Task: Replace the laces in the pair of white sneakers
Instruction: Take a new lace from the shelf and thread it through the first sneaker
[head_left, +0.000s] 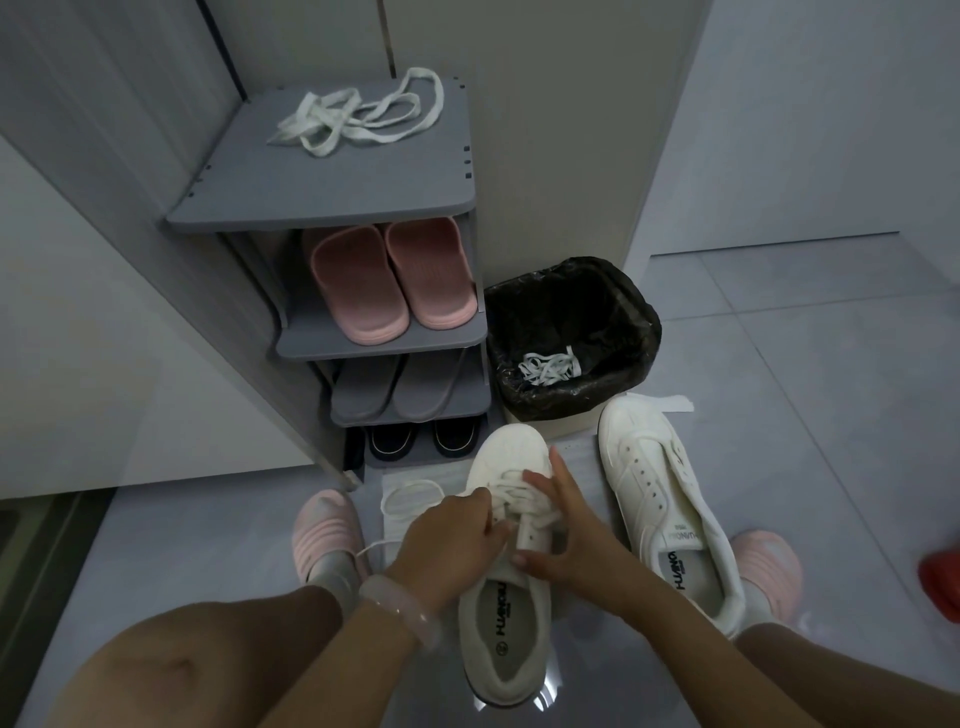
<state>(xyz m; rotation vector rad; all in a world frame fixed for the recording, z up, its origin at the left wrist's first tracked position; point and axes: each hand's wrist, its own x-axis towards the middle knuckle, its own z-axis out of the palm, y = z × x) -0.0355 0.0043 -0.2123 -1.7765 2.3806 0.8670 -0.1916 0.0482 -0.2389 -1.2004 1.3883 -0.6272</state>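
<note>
**Threading the near sneaker**

My left hand (451, 535) pinches the lace (410, 493) at the eyelets; my right hand (558, 525) rests spread, fingers apart, steadying the laced sneaker (511, 613) on the paper sheet (415, 478). I should pull flat, evenly. The unlaced sneaker (670, 514) lies beside it; spare laces (358, 117) wait on the shoe rack (322, 208).

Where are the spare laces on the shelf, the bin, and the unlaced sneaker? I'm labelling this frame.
spare laces (358, 117), head view, middle of the tangled pile on the rack top.
bin (631, 306), head view, black liner at the right rim.
unlaced sneaker (644, 467), head view, side panel beside the eyelets.
</note>
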